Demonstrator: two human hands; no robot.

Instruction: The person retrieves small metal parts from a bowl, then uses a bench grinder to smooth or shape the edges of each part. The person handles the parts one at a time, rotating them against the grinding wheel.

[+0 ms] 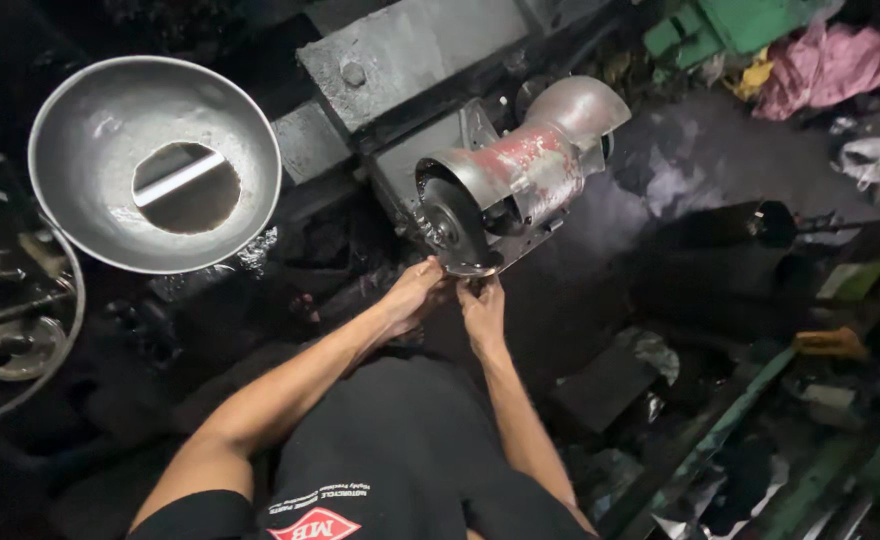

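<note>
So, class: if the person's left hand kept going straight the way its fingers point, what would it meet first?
Probably the dark grinding wheel of the red bench grinder: the left hand points up toward it, fingertips just below its rim. Depth is unclear.

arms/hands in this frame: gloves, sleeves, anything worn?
No gloves: the left hand and right hand are bare, with dark grime on the fingers. Both forearms are uncovered, and no watch or rings show. The black shirt has short sleeves and a red and white logo at the chest.

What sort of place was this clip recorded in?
Probably a small metalworking or repair workshop: both hands work at a bench grinder, a spun metal bowl sits nearby, and the floor is dark with grime.
</note>
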